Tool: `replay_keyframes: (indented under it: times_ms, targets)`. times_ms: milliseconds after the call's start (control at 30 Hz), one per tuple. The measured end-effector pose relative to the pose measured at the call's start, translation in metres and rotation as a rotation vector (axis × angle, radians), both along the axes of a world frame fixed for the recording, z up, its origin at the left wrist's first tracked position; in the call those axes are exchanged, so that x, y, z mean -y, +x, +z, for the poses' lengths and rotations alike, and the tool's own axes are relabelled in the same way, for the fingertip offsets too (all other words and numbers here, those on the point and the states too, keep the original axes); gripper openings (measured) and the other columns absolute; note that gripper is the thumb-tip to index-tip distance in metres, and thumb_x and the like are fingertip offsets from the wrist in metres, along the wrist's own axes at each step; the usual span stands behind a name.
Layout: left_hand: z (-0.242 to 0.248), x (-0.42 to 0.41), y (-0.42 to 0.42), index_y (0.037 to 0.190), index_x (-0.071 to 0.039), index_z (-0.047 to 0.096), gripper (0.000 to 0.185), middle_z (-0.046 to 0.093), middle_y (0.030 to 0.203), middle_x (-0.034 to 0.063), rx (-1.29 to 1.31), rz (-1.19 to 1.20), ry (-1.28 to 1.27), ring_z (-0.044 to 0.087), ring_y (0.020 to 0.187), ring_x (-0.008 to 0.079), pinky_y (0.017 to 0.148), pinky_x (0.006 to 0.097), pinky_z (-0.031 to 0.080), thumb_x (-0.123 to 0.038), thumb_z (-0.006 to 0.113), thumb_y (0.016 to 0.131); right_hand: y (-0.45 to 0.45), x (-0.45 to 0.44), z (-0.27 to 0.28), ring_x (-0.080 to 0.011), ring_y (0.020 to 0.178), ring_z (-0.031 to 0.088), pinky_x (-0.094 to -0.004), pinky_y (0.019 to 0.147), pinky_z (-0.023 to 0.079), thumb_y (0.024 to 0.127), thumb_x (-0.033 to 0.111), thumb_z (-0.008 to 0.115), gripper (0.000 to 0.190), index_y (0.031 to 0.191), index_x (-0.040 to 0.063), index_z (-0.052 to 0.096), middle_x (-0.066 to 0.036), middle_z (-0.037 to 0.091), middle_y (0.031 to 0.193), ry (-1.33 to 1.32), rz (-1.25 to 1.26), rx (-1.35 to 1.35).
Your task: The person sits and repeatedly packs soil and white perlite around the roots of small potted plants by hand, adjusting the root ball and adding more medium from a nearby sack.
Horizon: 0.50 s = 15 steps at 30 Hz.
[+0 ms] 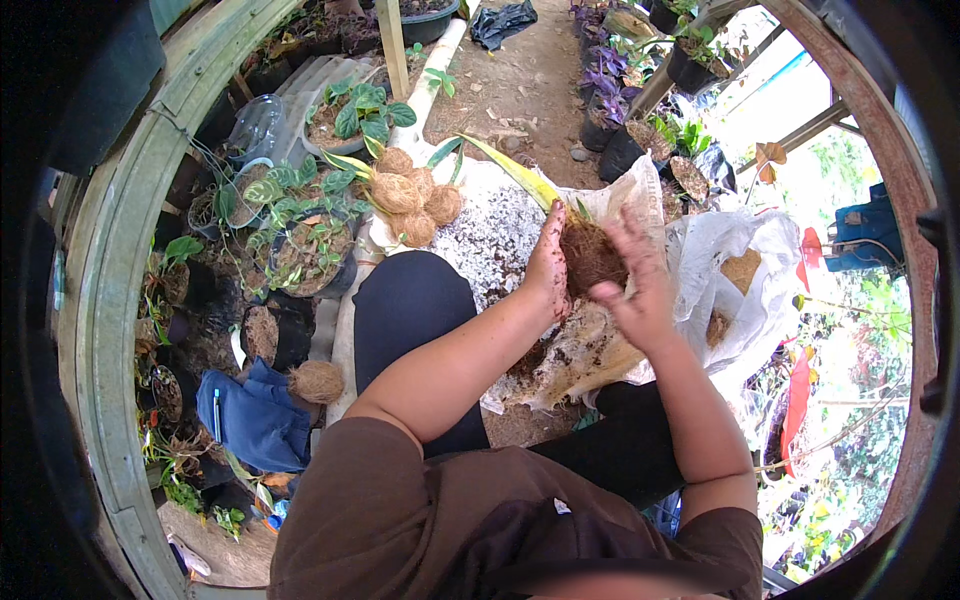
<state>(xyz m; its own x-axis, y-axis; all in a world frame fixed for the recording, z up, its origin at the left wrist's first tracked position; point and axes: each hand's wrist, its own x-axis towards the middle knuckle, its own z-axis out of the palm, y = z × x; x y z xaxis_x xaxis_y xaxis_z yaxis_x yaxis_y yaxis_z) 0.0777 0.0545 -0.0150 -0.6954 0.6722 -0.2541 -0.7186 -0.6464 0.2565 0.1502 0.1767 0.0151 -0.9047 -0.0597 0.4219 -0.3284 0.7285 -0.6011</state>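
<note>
Between my two hands is a brown ball of coconut fibre (592,256) with a long yellow-green leaf (517,171) rising from its top towards the upper left. My left hand (551,262), smeared with soil, lies flat along the ball's left side. My right hand (637,281) is blurred at the ball's right side, with its fingers spread. Below them a white woven sack (480,217) is strewn with dark soil. Several finished-looking fibre balls (397,193), some with leaves, sit in a cluster at the sack's upper left.
A white plastic bag (772,247) with fibre inside lies at the right. Potted plants (311,247) crowd the left. Another fibre ball (316,382) rests beside a blue cloth (259,420) with a pen on it. Purple-leaved plants (604,75) line the dirt path ahead.
</note>
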Motion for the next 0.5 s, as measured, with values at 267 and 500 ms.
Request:
replay_keyframes:
  times_ms: [267, 500]
  targets:
    - [0.006, 0.006, -0.003, 0.140, -0.011, 0.039, 0.076, 0.046, 0.138, 0.0065, -0.146, -0.267, 0.025, 0.038, 0.130, 0.0266, 0.102, 0.0569, 0.028, -0.066, 0.032, 0.089, -0.019, -0.023, -0.005, -0.0251, 0.113, 0.055, -0.0397, 0.097, 0.043, 0.089, 0.025, 0.062, 0.041, 0.124, 0.005, 0.055, -0.015, 0.055, 0.126, -1.015, -0.131, 0.376]
    - [0.002, -0.007, 0.000, 0.119, -0.010, 0.051, 0.050, 0.058, 0.117, 0.0105, -0.009, 0.031, -0.190, 0.058, 0.104, 0.0237, 0.093, 0.0423, 0.045, -0.053, 0.040, 0.095, -0.011, 0.005, -0.007, -0.0238, 0.118, 0.052, -0.0377, 0.100, 0.041, 0.095, 0.036, 0.051, 0.049, 0.133, 0.005, 0.046, -0.013, 0.052, 0.129, -1.358, -0.036, 0.527]
